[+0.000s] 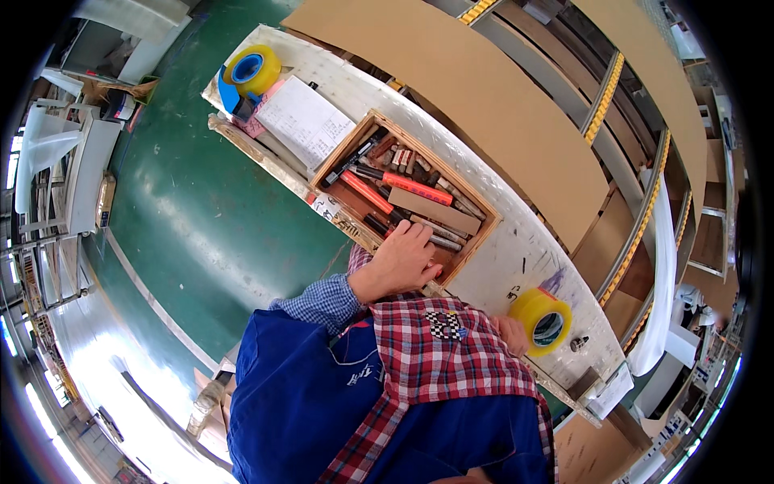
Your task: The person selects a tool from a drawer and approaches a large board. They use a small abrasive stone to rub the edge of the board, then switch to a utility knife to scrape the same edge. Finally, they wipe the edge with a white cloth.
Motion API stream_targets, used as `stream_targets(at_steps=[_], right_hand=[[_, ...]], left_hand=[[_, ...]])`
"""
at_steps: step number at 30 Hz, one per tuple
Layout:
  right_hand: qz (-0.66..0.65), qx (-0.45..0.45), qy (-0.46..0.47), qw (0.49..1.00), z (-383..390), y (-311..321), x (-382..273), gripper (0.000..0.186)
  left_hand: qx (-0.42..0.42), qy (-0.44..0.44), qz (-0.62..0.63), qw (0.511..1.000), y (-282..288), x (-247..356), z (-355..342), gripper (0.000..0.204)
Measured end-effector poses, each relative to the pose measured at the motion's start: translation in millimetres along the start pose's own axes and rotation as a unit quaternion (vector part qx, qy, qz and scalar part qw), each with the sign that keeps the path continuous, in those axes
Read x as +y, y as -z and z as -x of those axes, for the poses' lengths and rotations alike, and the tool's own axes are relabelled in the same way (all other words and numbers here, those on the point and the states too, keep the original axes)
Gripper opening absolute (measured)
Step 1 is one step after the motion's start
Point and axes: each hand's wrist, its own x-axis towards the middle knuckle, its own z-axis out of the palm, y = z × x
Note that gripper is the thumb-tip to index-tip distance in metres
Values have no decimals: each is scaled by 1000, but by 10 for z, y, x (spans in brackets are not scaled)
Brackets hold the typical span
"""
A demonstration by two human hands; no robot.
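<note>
Left hand (401,262) curled at box (477,248)'s 6 o'clock, right hand (511,335) at tape (530,308)'s 8; cannot tell grips; no marker (418,188) seen lifted clear.

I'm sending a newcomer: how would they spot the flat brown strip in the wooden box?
On the whitish bench is a wooden box. Inside, the strip lies between an orange-red marker and the left hand. It's broad and plain; its neighbours are mostly slim, rounded markers.

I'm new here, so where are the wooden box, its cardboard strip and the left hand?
Wooden box (471,248), head view: lower right wall.
Cardboard strip (433,211), head view: its middle.
Left hand (403,258), head view: its back.
</note>
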Motion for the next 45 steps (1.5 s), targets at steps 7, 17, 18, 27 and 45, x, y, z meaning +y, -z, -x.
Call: stream_targets(at_steps=[7, 17, 18, 27, 45], right_hand=[[10, 2, -4, 1000, 8, -32, 14, 5], [-2, 11, 0, 1000, -33, -8, -24, 6], [-1, 10, 4, 1000, -25, -21, -2, 6], [9, 5, 0, 1000, -22, -21, -18, 6], [-29, 23, -21, 999, -41, 15, -126, 8]], left_hand=[[9, -11, 26, 1000, 67, -9, -18, 29], [114, 53, 3, 992, 174, -324, -239, 42], [136, 51, 16, 989, 210, -283, -236, 37], [160, 77, 34, 984, 52, -422, -149, 11], [196, 166, 17, 966, 135, -850, -449, 46]])
